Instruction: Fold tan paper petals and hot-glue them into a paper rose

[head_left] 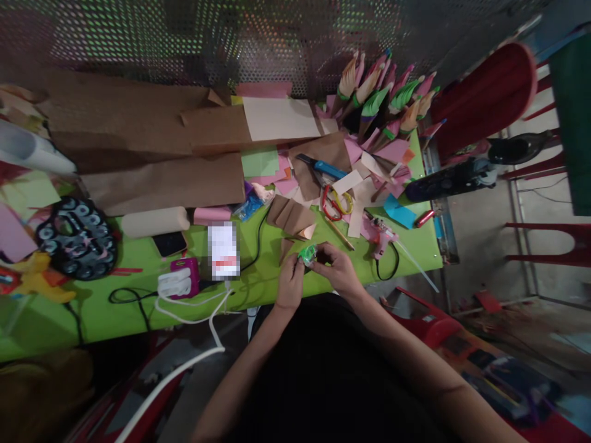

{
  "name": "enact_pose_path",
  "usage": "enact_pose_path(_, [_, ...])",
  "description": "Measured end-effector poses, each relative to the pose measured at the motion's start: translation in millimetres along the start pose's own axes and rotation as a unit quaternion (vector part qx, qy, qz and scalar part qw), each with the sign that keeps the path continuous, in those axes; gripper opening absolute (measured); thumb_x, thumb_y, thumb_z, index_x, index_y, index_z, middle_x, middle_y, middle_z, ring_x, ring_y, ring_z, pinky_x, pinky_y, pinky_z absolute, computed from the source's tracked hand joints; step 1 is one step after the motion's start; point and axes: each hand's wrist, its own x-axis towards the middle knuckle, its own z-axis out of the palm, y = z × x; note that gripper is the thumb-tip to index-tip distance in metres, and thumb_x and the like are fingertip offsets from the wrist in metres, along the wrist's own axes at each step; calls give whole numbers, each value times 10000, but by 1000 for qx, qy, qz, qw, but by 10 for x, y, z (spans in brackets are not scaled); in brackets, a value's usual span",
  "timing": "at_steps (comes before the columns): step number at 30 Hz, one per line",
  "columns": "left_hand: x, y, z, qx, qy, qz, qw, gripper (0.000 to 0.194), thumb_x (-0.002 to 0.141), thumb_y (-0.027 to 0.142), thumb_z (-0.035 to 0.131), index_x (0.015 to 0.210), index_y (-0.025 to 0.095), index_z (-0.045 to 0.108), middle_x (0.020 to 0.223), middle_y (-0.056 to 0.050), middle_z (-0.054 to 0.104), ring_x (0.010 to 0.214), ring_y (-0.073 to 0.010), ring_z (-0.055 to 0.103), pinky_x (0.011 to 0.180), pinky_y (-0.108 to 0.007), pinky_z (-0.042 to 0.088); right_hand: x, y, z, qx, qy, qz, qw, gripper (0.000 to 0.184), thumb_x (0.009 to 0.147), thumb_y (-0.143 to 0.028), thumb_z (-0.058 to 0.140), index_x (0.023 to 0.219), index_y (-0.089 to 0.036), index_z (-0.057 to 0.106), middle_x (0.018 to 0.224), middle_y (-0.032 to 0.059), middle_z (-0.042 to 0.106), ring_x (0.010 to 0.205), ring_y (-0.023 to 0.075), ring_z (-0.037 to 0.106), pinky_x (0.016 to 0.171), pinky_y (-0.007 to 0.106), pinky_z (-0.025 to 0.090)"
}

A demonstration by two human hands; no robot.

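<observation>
Green and shiny, a small green-and-clear object (306, 254) sits right between the two hands, up above the near edge of the surface (258, 288)! The left hand (290, 282) has its grip closed about the object's near left side, and the right hand (337, 267) comes in from the other side, thumb and fingers pinched together at its right edge. What exactly it is, too small to tell.

Just beyond the fingers, folded brown paper (289, 215) and, a touch to the right, a pencil (340, 235) lying aslant. Past that, scissors (332, 212) with red and yellow handles, and a blue cutter (330, 169) on brown paper. Out right, a pink glue gun (381, 241), its black cord looping toward the near edge.

Over to the left, a blurred-out white item (224, 251), then a magenta power block (187, 277) with white plugs in it, a dark phone (170, 244) and a pale roll (154, 221). And at the far right corner, a crowd of paper cones (390, 92) in green, pink and cream!
</observation>
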Motion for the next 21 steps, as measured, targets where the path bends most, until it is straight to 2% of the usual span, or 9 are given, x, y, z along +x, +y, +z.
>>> enact_pose_path(4, [-22,22,-12,-20,-35,-7,999,374,953,517,458,951,194,647,925,-72,699,908,-224,653,845,-378,545,18,37,-14,30,19,28,999,309,684,-461,807,776,-212,650,730,-20,536,616,132,480,597,284,411])
enact_pose_path(10, [-16,33,-32,-48,-54,5,997,364,909,505,554,1092,194,599,1103,-86,691,1050,-231,643,948,-385,512,48,-22,-34,33,42,22,998,308,663,-460,812,725,-220,629,771,-4,531,664,146,478,614,286,410])
enact_pose_path(16, [-8,-35,-33,-39,-51,3,998,320,885,480,597,1046,204,612,1026,-69,696,969,-219,649,890,-373,516,58,37,-45,19,27,35,999,333,646,-493,808,714,-222,626,731,-6,525,661,154,473,588,275,389])
enact_pose_path(21, [-11,-43,-86,-30,-25,-35,999,326,886,494,590,1013,195,624,957,-57,699,870,-193,646,814,-333,522,51,108,-58,7,6,41,999,300,664,-464,796,773,-214,671,752,-5,570,603,128,456,571,272,373])
